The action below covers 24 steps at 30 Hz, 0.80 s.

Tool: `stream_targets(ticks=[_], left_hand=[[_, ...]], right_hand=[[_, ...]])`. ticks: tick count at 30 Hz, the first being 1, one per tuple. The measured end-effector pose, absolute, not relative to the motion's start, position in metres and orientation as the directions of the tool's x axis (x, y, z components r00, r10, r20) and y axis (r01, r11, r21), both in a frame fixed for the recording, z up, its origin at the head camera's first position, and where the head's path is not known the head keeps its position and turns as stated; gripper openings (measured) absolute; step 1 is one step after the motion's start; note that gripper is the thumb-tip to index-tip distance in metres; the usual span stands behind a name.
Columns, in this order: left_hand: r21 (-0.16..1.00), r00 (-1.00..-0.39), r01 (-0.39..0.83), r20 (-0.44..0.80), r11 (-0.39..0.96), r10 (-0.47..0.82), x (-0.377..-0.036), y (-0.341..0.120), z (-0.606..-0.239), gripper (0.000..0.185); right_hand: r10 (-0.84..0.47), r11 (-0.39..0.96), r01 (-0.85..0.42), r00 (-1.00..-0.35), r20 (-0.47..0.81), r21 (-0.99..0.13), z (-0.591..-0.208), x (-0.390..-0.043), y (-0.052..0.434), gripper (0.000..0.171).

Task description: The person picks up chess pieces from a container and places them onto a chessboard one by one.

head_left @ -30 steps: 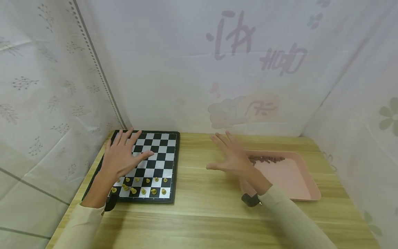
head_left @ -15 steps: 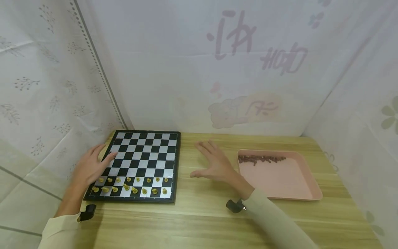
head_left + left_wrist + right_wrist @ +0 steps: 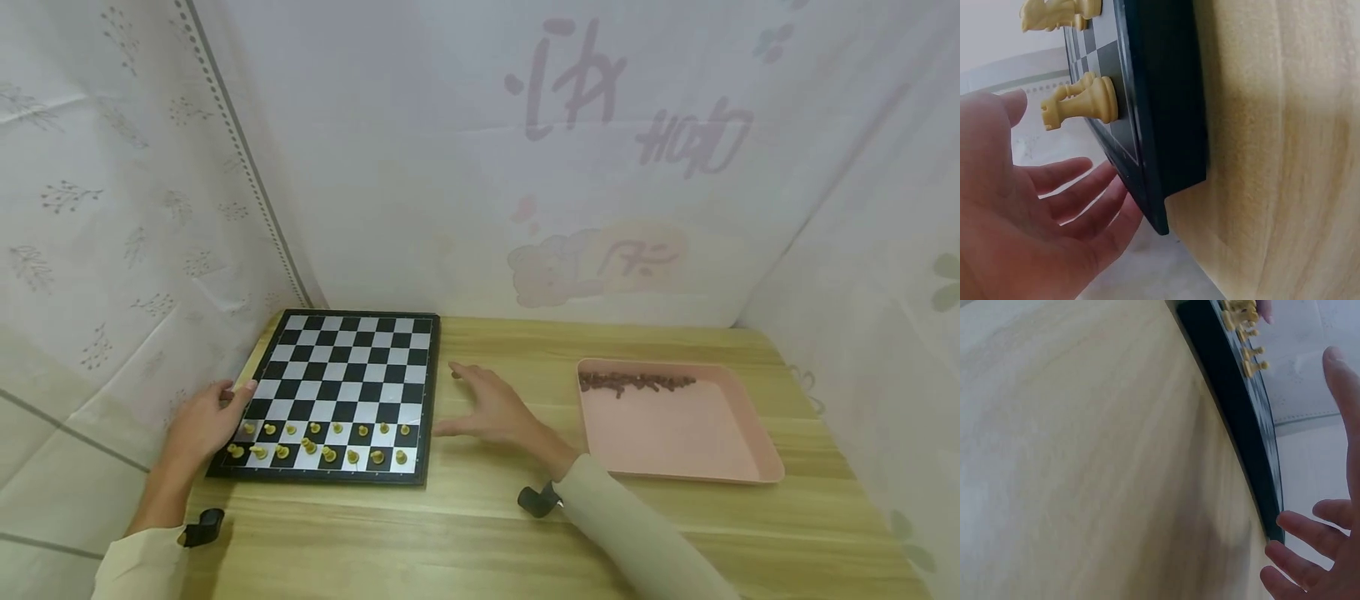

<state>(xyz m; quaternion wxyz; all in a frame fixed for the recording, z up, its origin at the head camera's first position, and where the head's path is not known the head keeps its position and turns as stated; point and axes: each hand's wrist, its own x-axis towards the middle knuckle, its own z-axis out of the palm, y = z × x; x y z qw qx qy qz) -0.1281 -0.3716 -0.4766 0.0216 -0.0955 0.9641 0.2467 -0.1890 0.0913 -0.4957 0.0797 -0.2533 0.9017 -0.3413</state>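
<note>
A black-and-white chessboard (image 3: 341,367) with a raised dark frame lies on the left of the table. Two rows of cream chess pieces stand along its near side; a rook (image 3: 1088,105) shows at the near left corner in the left wrist view. My left hand (image 3: 201,429) is at the board's left edge, fingertips right at the frame and thumb raised over the squares. Off the right edge hovers my right hand (image 3: 491,408), its fingers (image 3: 1313,534) spread and thumb apart, holding nothing. Both hands face each other across the board.
A pink tray (image 3: 682,433) on the right side of the wooden table (image 3: 480,542) holds a row of small dark brown pieces along its far side. White patterned cloth (image 3: 420,167) hangs behind the table and on both sides.
From above the board, my left hand has moved left and down to its left edge. My right hand has moved left, away from the tray and towards the board's right edge.
</note>
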Motion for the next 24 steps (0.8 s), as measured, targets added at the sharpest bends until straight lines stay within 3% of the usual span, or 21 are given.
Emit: stream_targets(ticks=[6,24], left_hand=[[0.472,-0.977,-0.213,-0.095,0.855,-0.191,-0.129,-0.371,-0.481,0.088],[0.465,-0.971,-0.240,-0.130,0.852,-0.202,-0.130,-0.365,-0.484,0.088]], right_hand=[[-0.539,0.631,-0.419,-0.842,0.019,-0.653,-0.504,-0.187,0.082,0.119],[-0.590,0.688,-0.538,-0.806,0.058,-0.487,-0.513,-0.186,0.071,0.116]])
